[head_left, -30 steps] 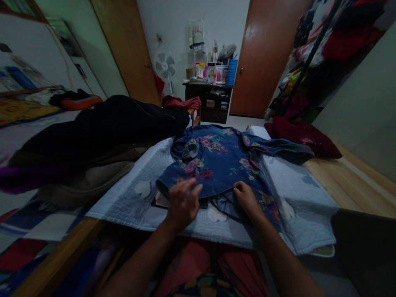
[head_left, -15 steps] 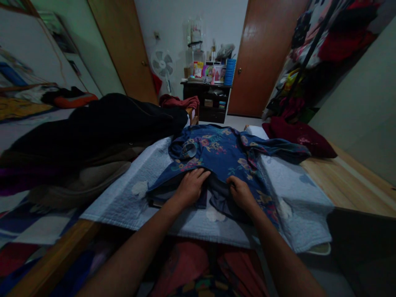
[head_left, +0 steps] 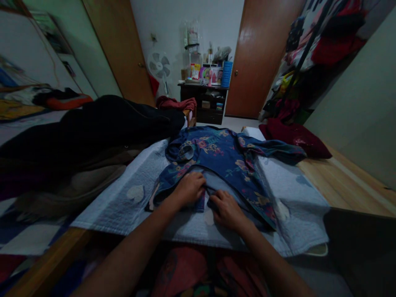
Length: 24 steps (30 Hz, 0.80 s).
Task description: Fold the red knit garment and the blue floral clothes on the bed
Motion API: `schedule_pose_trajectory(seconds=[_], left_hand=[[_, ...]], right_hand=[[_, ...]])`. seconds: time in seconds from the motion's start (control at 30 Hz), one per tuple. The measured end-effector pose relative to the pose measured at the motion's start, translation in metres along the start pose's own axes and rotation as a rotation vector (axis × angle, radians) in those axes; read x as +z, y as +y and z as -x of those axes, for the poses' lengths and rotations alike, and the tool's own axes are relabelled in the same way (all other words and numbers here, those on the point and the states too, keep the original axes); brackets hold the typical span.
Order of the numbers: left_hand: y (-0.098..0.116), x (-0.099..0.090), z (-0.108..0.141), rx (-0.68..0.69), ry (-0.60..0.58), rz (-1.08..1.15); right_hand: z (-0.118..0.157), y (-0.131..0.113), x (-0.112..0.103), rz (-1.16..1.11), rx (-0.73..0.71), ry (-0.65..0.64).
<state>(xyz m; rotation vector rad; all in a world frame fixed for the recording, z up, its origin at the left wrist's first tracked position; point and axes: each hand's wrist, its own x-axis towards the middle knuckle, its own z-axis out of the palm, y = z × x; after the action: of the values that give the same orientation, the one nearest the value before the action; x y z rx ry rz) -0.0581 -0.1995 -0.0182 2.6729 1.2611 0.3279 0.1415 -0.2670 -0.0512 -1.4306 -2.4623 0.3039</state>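
Note:
A dark blue floral shirt [head_left: 221,154] lies spread over a pale blue quilted cloth [head_left: 137,212], its lower end nearest me. One sleeve [head_left: 280,149] stretches to the right; the other is folded in at the left, its cuff opening [head_left: 186,152] showing. At the lower end, the hem is lifted and the plain grey-blue inner side shows. My left hand [head_left: 192,187] is closed on the inner fabric under the raised hem. Just right of it and a little nearer me, my right hand [head_left: 225,208] pinches the same fabric. Both sets of fingertips are partly hidden.
Dark clothes [head_left: 102,123] are heaped at the left beside the quilted cloth. A maroon pillow [head_left: 298,138] rests at the right on a wooden surface [head_left: 328,181]. Farther back stand a dark cabinet [head_left: 206,105] and a white fan [head_left: 159,66]. Clothes hang at the upper right.
My right hand has let the hem's outer edge go and moved left and nearer me, close to my left hand. More of the shirt's inner side now shows.

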Motion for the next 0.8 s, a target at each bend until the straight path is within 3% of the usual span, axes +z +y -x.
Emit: schedule_pose_trajectory(seconds=[0.1, 0.3, 0.43, 0.57, 0.67, 0.8], left_hand=[[0.017, 0.002, 0.03, 0.092, -0.173, 0.068], [0.018, 0.017, 0.058, 0.007, -0.162, 0.013], [0.017, 0.026, 0.056, -0.039, -0.101, 0.01], [0.016, 0.033, 0.052, -0.083, -0.045, 0.057], [0.012, 0.026, 0.051, -0.165, 0.093, 0.246], [0.007, 0.003, 0.049, -0.313, 0.307, 0.483]], right_hand=[[-0.003, 0.006, 0.006, 0.027, 0.028, -0.001], [-0.011, 0.016, 0.003, -0.24, 0.19, 0.129], [-0.008, 0.019, -0.012, -0.543, 0.286, 0.236], [-0.002, 0.021, -0.025, -0.753, 0.35, 0.261], [0.0, 0.023, -0.028, -0.747, 0.373, 0.253], [0.0, 0.023, -0.024, -0.549, 0.307, 0.313]])
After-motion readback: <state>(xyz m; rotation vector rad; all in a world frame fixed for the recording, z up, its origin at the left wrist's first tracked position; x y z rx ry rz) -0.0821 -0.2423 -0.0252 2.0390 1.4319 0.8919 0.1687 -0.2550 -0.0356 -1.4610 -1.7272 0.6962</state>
